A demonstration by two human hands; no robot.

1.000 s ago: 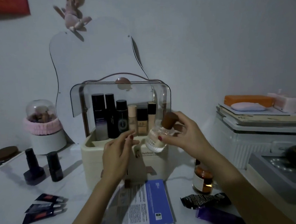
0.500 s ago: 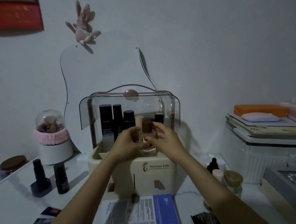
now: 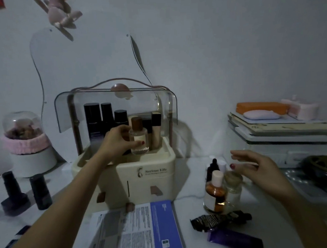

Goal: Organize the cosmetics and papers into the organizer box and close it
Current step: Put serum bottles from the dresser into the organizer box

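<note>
Both hands' fingers: left hand [image 3: 119,141] round clear bottle [image 3: 138,139] (base hidden in organizer box [image 3: 123,176]), right hand [image 3: 261,170] slack.

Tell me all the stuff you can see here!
cream plastic organizer box: one, centre, clear lid up.
clear glass bottle with brown cap: one, upright in the box.
dark tall bottles: three, back of the box.
black bottles: two, table left.
printed blue-and-white paper: one, before the box.
small bottles: a cluster, table right.
purple tube: one, lower right.
black patterned sachet: one, beside it.
orange case: one, on the right stack.
left hand: holds the glass bottle.
right hand: open, over the small bottles.
</note>
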